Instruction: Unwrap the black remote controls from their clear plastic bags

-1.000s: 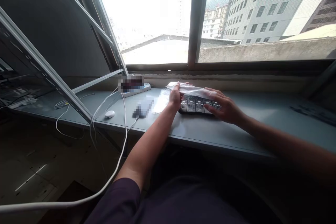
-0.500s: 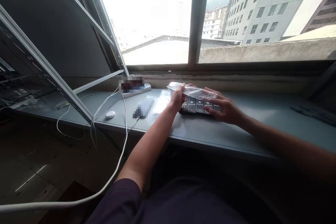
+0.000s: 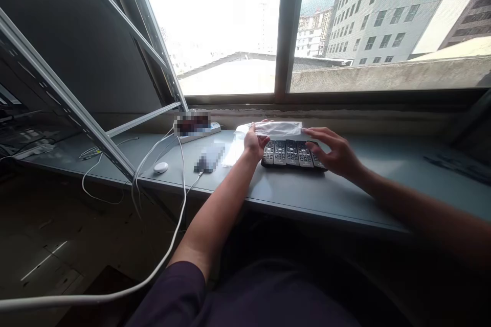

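Observation:
A clear plastic sleeve (image 3: pixel 282 128) lies stretched out in my left hand (image 3: pixel 255 141), its fingers wrapped around the left part. Whether anything is inside the sleeve I cannot tell. My right hand (image 3: pixel 335 150) hovers over the right end of a row of black remote controls (image 3: pixel 291 153), fingers and thumb apart. Its fingertips come close to the sleeve's right end; contact is unclear. The several remotes lie side by side on the grey table, just below the sleeve. More flat clear plastic (image 3: pixel 232 153) rests on the table left of my left hand.
On the left of the table (image 3: pixel 345 204) are a blurred-out device (image 3: pixel 209 158) with a cable, a round white object (image 3: pixel 161 167) and a power strip (image 3: pixel 201 132). A white cable (image 3: pixel 180 204) loops off the front edge. A metal frame (image 3: pixel 84 102) slants at left.
My right hand has moved right, off the middle of the sleeve. The sleeve now lies flatter and more level, and my left hand has turned palm upward beneath it.

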